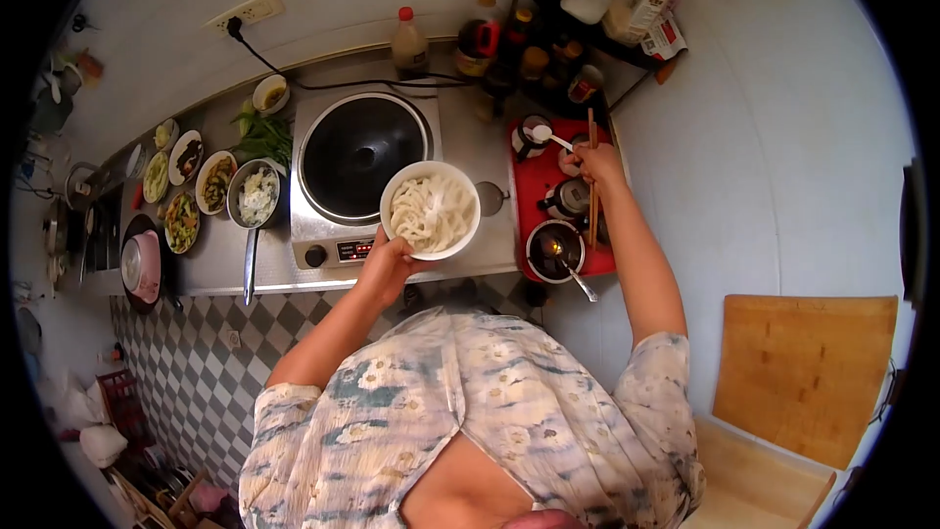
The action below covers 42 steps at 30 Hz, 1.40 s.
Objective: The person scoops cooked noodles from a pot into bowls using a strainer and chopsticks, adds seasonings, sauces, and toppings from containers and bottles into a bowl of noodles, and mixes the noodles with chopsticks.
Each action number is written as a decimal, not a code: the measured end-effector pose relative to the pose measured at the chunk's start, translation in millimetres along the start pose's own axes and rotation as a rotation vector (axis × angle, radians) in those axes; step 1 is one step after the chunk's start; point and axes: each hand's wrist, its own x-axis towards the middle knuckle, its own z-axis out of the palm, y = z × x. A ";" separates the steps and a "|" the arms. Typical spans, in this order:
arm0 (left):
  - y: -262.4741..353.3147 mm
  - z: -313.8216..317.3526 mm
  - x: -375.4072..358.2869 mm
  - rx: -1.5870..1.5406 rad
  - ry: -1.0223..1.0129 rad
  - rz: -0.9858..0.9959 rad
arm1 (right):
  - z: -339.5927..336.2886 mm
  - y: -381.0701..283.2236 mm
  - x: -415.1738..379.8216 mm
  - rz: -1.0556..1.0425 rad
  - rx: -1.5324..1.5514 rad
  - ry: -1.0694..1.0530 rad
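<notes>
My left hand (389, 260) grips a white bowl (468, 235) by its near side. Thick white noodles (429, 214) fill it, and it overlaps the near right edge of the wok (364, 159) on the induction cooker (315, 225). Over the red tray (534, 174), my right hand (595, 165) is closed around a small white spoon (558, 140), its tip over an open seasoning jar (527, 144). A pair of wooden chopsticks (593, 211) runs through the same hand, showing above and below the fingers. Another jar (570, 200) and a dark bowl with a metal spoon (585, 284) sit on the tray.
Plates of chopped vegetables (182, 222) and a long-handled pan (258, 194) stand left of the cooker. Bottles (409, 44) line the wall, and a corner rack (563, 15) rises behind the tray. A black cord (323, 86) crosses behind the wok. A wooden board (805, 377) leans at right.
</notes>
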 end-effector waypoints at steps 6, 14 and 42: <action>-2.1 -1.1 -43.6 0.016 0.104 0.037 | 3.3 8.3 59.2 0.008 -0.314 0.099; -18.5 -11.3 -65.2 -0.121 0.198 0.098 | 4.4 -53.2 3.0 -0.140 -0.200 -0.064; 10.5 -79.5 -91.0 0.132 -0.084 -0.116 | 12.7 151.5 -221.4 -0.206 -0.403 0.575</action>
